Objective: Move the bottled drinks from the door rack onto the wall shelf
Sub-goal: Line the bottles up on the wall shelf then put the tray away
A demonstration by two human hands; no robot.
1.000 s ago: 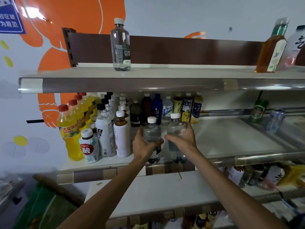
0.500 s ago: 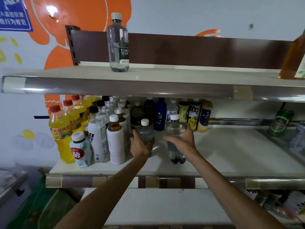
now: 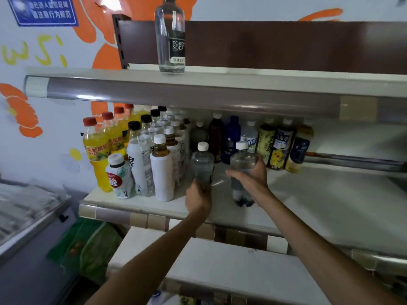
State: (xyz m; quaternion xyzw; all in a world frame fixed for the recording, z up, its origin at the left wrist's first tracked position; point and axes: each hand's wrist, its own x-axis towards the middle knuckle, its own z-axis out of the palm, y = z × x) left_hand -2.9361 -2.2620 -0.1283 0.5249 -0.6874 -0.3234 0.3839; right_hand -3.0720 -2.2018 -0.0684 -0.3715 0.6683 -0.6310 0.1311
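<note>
Step (judged): placing, 2 bottles at once onto the wall shelf (image 3: 319,205).

- L clear bottle (image 3: 202,160): white cap, upright, over the shelf's front-left part, just beside the white tea bottle (image 3: 161,172). Left hand (image 3: 198,198) is wrapped round its lower body. Base is hidden by the hand, so can't tell if it's seated yet.
- R clear bottle (image 3: 241,158): white cap, upright, near the L one but apart, towards the shelf middle. Right hand (image 3: 250,177) is clasped round its mid-body. Base looks down on the shelf surface.
- Neither hand has let go.

Around: the shelf's left end is packed w/ yellow drinks (image 3: 97,155) and white bottles. Back edge holds a row of mixed bottles (image 3: 279,146). The right part of the shelf is bare. The top shelf (image 3: 220,84) carries one Forest Soda bottle (image 3: 170,40). Door rack not in view.

Next (judged): seat both bases flat, loosen the fingers and pull the hands straight back. The L side is tight, so a sideways swing could tip the tea bottle. Then back to the rack for more, if any are left.
</note>
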